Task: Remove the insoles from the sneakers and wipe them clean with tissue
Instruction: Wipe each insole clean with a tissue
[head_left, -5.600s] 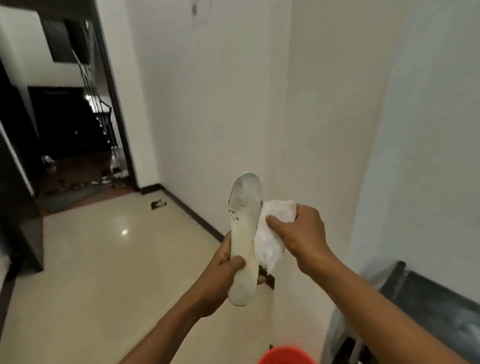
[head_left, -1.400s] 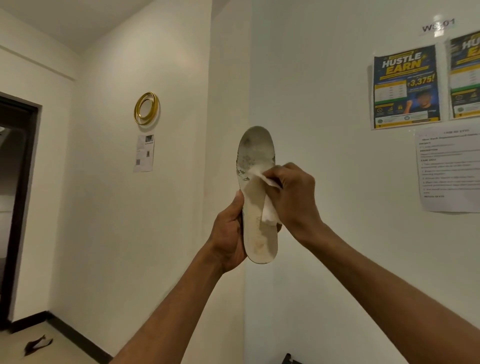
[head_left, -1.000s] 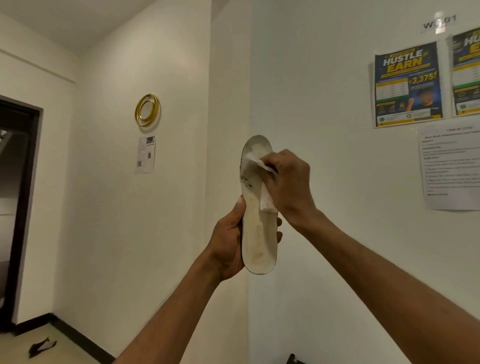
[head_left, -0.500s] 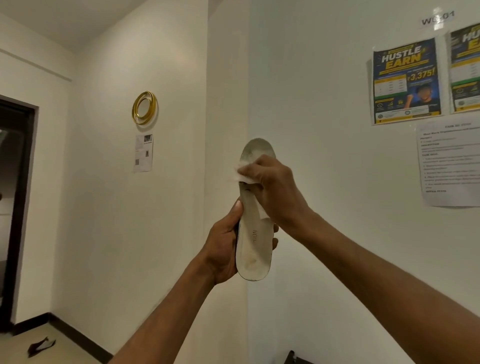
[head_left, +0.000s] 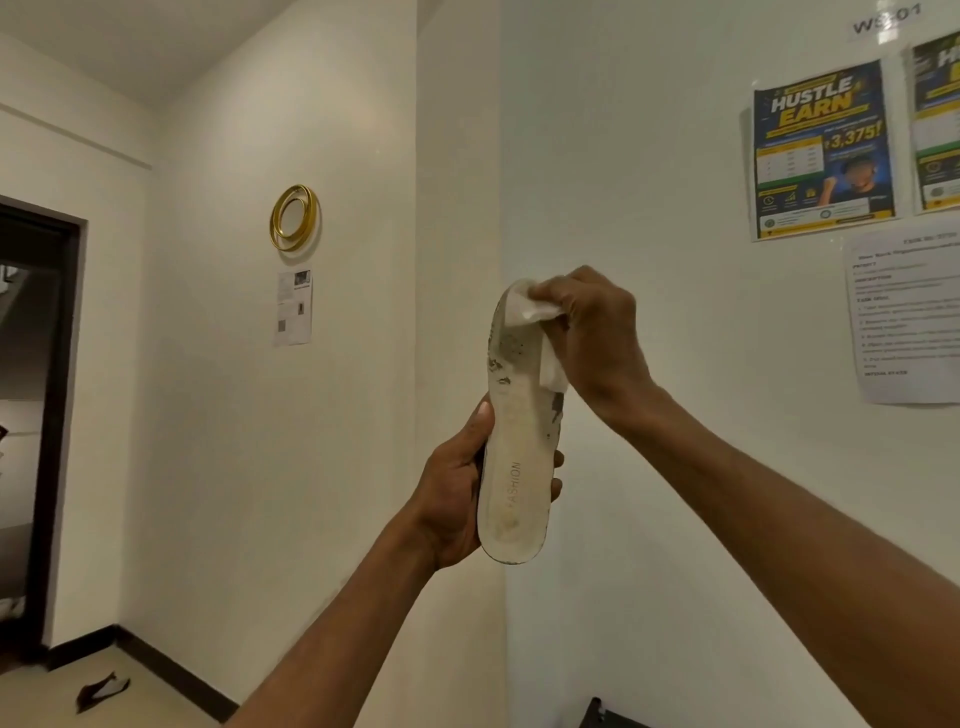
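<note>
A dirty white insole (head_left: 517, 457) stands upright in front of me, heel end down, with dark scuff marks on its upper half and the word FASHION printed near the heel. My left hand (head_left: 454, 493) grips it around the heel part from the left. My right hand (head_left: 597, 332) presses a folded white tissue (head_left: 530, 309) against the toe end at the top of the insole. The sneakers are out of view.
White walls meet at a corner right behind the insole. Posters (head_left: 823, 150) and a printed sheet hang at the right, a gold ring ornament (head_left: 293, 217) and a paper at the left. A dark doorway (head_left: 36, 415) is at far left. A small dark scrap (head_left: 101, 691) lies on the floor.
My right hand has slid the tissue up the insole, from its middle to the toe end. Earlier, both hands and my view rose from floor level to the wall.
</note>
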